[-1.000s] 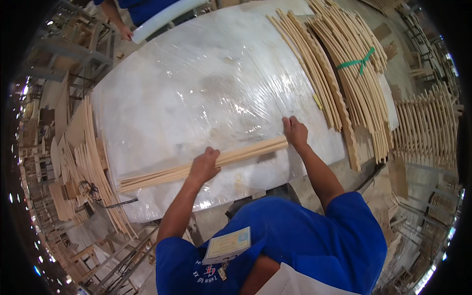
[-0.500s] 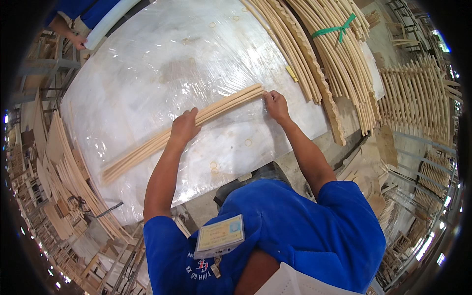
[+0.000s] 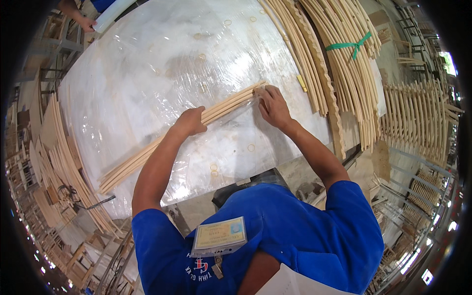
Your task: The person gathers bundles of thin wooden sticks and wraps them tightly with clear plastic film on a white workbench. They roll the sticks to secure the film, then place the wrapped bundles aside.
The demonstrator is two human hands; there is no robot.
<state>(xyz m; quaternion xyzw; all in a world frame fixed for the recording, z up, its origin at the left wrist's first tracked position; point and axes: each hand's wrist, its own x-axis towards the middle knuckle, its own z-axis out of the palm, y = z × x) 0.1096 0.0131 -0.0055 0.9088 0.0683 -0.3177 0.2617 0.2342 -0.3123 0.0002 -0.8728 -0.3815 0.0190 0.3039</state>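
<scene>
A slim bundle of pale wooden rods (image 3: 223, 110) lies slantwise across a table (image 3: 162, 73) covered with shiny clear plastic. Around the middle of the bundle, my left hand (image 3: 191, 122) is closed, its thumb along the upper side. My right hand (image 3: 273, 105) is at the bundle's right end, fingers bent and pinching what looks like thin see-through plastic film (image 3: 259, 91) against the rod tips. The hand partly hides that end. Several thin tan rings (image 3: 251, 147), like rubber bands, lie scattered on the table.
Loose rods (image 3: 300, 59), a wavy-edged strip (image 3: 322, 83) and rods tied with green ribbon (image 3: 356, 73) lie at the right. Beyond stands a rack of turned pieces (image 3: 415, 118). Another person's hand (image 3: 87, 24) is beside a film roll (image 3: 113, 15) at far left. More wood strips (image 3: 73, 167) stand left.
My right hand has turned, and its fingers now curl over the bundle's right end with film in them. My left hand keeps its hold. The view has shifted slightly.
</scene>
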